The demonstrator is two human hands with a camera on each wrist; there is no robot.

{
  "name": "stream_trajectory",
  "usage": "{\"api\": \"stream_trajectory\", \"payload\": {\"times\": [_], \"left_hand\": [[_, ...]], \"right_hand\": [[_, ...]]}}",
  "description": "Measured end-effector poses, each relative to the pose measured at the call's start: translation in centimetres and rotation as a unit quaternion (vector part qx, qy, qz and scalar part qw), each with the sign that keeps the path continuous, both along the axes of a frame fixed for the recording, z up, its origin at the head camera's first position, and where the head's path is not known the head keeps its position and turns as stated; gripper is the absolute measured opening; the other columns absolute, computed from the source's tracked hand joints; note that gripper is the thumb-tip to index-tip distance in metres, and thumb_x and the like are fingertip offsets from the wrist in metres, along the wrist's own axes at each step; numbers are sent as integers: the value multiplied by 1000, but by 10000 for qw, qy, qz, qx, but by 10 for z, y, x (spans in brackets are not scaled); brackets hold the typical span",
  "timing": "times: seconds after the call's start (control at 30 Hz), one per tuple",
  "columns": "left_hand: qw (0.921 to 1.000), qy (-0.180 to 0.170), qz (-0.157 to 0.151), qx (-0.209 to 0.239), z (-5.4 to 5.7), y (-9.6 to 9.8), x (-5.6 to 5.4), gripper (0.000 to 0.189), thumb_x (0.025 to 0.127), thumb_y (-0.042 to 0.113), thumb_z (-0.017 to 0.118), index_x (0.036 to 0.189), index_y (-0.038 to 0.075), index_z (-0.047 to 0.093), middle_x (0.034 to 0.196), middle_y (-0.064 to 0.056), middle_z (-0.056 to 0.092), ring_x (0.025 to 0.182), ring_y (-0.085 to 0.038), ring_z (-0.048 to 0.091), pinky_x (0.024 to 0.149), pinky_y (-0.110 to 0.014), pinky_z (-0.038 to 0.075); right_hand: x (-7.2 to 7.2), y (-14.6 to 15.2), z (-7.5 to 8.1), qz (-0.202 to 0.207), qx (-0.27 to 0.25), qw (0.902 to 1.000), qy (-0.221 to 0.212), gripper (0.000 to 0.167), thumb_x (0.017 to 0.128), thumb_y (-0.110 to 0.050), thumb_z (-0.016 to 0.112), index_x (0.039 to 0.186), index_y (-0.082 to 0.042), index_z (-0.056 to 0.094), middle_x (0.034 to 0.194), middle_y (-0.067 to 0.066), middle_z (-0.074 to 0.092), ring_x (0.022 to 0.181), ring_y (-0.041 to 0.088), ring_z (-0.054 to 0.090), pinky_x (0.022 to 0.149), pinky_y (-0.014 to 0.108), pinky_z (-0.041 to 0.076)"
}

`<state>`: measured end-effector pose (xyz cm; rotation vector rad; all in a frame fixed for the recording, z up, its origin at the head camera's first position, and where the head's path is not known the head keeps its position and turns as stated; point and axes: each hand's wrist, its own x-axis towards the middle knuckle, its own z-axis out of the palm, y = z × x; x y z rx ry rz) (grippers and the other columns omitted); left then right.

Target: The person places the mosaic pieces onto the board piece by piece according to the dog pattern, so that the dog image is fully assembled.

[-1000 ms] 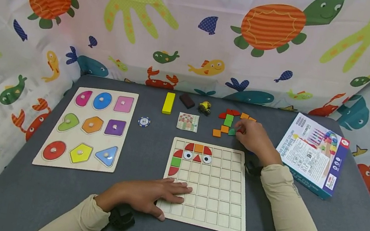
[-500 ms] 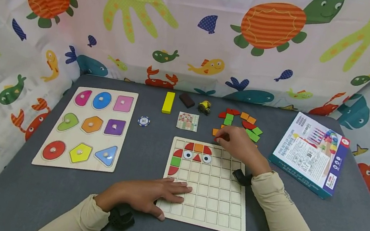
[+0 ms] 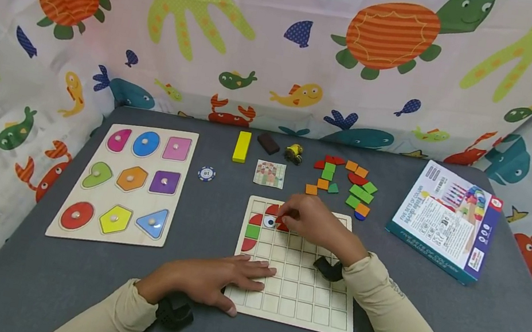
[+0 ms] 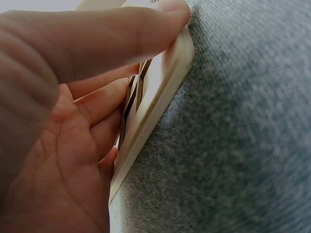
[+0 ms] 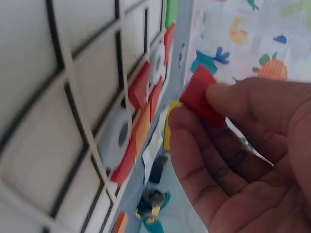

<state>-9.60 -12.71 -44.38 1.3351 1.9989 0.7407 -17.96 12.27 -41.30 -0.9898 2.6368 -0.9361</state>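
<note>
- Far left of your right-hand grip lies the shape puzzle (image 3: 140, 199), three rows of coloured, knobbed pieces showing!
- The blue-and-white chip (image 3: 206, 174) sits just off that puzzle's edge, beyond your left hand and well left of the grip.
- Here's your left hand (image 3: 216, 280): grasping nothing, fingers stretched out over the near left corner of the grid board (image 3: 306, 280).
- Look past it: the yellow block (image 3: 241, 147) stands out at the far side, left of and well beyond the grip.
- Left of the grip, in the board's left column, a green tile (image 3: 253, 231) sits between two red ones, with an eye tile (image 3: 269, 222) just beside your fingertips.
- Straight beyond those come the pattern card (image 3: 270, 174), then the dark brown block (image 3: 268, 143) and the bee figure (image 3: 294, 153).
- And the grip itself! Your right hand (image 3: 311, 222) pinches a red tile (image 5: 201, 94) between thumb and fingers, above the board's far part and apart from it.
- Beyond and right of the grip, loose tiles (image 3: 360, 193) scatter in green, orange, red and blue.
- Well off to the grip's right lies the box (image 3: 446, 218), printed side up.
</note>
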Motion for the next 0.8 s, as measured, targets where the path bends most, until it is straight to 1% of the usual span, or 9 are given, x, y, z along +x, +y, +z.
{"api": "stream_trajectory", "payload": {"times": [0.13,0.3,0.4,0.53,0.67,0.8], "left_hand": [[10000,22,-17,17,0,0,-1,67,88,18,73,147,8,43,161,0,19,147,-16,11,117,-42,12],[9999,126,-82,66,0,-1,-1,67,88,18,73,147,7,43,160,-2,20,147,-17,12,117,-43,12],[9997,209,-105,68,0,-1,0,67,88,18,73,146,6,43,160,-2,20,147,-18,12,117,-42,12],[9995,286,-104,60,-1,-1,0,67,87,19,74,146,6,43,160,-2,20,147,-17,12,117,-42,13],[9994,298,-111,104,-2,-1,0,68,87,18,74,146,6,43,160,-2,19,147,-17,11,117,-42,11],[9994,302,-118,147,-3,-1,-1,68,87,18,74,146,5,44,160,-2,20,147,-17,12,117,-42,11]], "right_hand": [[5,-10,-3,348,-70,9993,95,12,88,-1,67,95,-6,76,89,-2,63,80,12,57,69,27,50],[9,-19,-8,528,6,9986,-35,9,87,-4,71,94,-6,76,88,-4,66,82,12,58,74,27,51],[10,-23,-11,605,88,9981,-114,7,88,-4,71,92,-8,76,87,-5,66,81,10,58,76,28,50],[11,-26,-13,610,220,9979,-8,9,87,-3,69,89,-10,75,84,-7,64,79,9,56,75,27,49],[12,-29,-13,540,385,9977,142,8,85,-2,71,87,-9,75,85,-4,61,79,11,55,74,28,49],[13,-31,-12,582,580,9965,136,6,86,-4,72,88,-9,75,87,-2,63,83,13,56,77,30,49]]}}
